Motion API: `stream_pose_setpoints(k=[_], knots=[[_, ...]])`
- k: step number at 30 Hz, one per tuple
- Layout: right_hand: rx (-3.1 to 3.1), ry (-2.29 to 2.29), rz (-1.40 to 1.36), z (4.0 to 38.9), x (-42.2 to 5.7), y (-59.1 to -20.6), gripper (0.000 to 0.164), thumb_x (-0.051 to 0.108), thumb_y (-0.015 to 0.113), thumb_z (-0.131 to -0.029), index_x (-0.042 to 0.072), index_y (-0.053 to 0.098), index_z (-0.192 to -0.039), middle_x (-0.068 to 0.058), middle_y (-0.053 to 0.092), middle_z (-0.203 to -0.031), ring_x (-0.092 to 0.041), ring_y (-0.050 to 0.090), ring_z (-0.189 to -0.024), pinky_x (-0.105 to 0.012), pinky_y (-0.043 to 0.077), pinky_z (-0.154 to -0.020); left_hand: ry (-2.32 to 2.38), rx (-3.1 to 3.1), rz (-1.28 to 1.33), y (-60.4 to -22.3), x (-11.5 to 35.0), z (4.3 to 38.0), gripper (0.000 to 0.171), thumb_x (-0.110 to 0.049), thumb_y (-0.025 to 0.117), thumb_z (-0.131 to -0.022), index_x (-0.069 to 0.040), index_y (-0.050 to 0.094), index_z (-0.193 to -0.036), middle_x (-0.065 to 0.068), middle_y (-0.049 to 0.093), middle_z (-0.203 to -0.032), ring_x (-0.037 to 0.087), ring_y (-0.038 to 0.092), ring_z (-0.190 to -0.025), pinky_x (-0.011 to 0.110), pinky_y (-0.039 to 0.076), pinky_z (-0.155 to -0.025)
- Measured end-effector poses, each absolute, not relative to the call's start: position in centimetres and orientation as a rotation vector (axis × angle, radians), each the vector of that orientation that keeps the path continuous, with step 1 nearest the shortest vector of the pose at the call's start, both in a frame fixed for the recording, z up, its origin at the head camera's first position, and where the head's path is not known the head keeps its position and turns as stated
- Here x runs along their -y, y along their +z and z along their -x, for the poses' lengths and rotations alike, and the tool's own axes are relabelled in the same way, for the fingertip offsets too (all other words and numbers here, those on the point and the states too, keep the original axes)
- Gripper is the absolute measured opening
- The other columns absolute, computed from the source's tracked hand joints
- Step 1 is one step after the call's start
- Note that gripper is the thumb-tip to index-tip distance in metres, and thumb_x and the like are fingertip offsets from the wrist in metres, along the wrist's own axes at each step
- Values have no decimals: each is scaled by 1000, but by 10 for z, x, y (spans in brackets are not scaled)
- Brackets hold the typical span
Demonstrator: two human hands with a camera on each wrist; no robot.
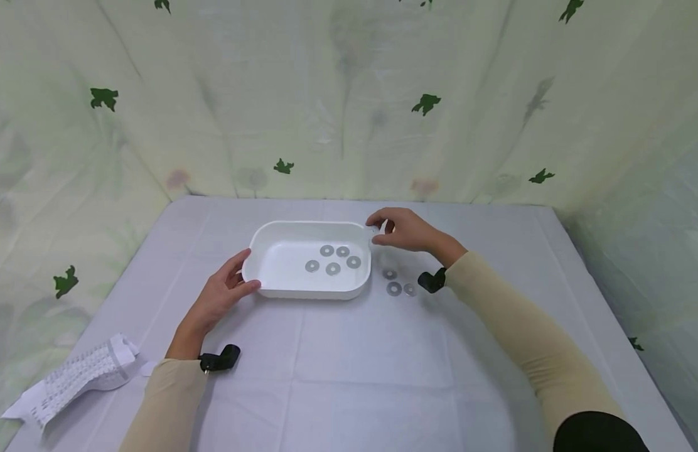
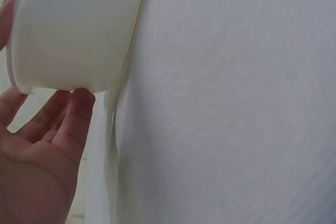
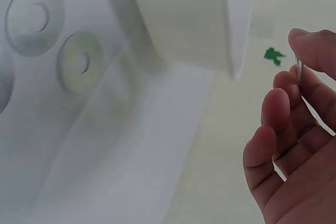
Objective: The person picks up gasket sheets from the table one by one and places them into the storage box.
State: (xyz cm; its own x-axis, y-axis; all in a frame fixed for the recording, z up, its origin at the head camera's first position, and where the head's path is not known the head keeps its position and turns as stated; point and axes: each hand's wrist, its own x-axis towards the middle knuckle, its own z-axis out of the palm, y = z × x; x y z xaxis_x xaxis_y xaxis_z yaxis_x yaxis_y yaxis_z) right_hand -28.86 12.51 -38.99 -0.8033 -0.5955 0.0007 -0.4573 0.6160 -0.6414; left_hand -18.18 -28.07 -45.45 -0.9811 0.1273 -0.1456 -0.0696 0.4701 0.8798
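Note:
A white rectangular tray (image 1: 281, 270) with rounded corners sits on the table, several flat grey washers (image 1: 332, 269) lying inside toward its right half. My left hand (image 1: 221, 295) grips the tray's left end, thumb at the front corner and fingers around the side; in the left wrist view fingertips touch the tray's outer wall (image 2: 73, 35). At the tray's right end, my right hand (image 1: 408, 230) pinches a washer (image 3: 300, 70) between thumb and index finger, seen edge-on in the right wrist view. Three more washers (image 1: 393, 289) lie on the cloth right of the tray, below the right hand.
A white cloth (image 1: 371, 376) covers the table. Crumpled printed paper (image 1: 83, 376) lies at the front left. Pale curtains with green leaf shapes (image 1: 425, 104) hang behind and at both sides. A black round object (image 1: 600, 433) shows at the bottom right, over the right sleeve.

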Motion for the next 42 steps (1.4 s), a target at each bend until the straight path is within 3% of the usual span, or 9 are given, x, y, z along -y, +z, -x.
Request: stream_pose_setpoints(k=[10,23,32,42], knots=[[-2538,-954,941,287,-85,-371,38,21,70,-91,11,64,-128,-11,65,-127,-23,61,-104,-34,52,-92,1524,-2519,-44,-453,280,182,89,-32,71,-92,-21,16,-161,13,23,-165,35,30,-150,4,42,-95],[-2402,-965,1016,273,-38,-383,36,19,71,-91,13,65,-125,-2,67,-121,-18,61,-103,-25,51,-89,1562,-2501,-53,-454,280,181,88,-29,71,-93,-20,16,-160,14,23,-165,35,28,-151,4,42,-95],[-2412,-895,1043,268,-29,-393,35,18,72,-90,12,66,-125,-4,67,-119,-18,61,-103,-23,52,-90,1581,-2491,-66,-456,280,183,88,-27,71,-92,-18,16,-161,17,23,-165,38,30,-150,-1,40,-87],[-2392,-912,1056,269,-29,-398,35,17,73,-90,12,67,-124,-4,67,-121,-17,61,-102,-21,52,-87,1580,-2500,-73,-457,280,182,88,-26,71,-93,-17,16,-160,17,21,-165,39,28,-150,0,40,-89]])
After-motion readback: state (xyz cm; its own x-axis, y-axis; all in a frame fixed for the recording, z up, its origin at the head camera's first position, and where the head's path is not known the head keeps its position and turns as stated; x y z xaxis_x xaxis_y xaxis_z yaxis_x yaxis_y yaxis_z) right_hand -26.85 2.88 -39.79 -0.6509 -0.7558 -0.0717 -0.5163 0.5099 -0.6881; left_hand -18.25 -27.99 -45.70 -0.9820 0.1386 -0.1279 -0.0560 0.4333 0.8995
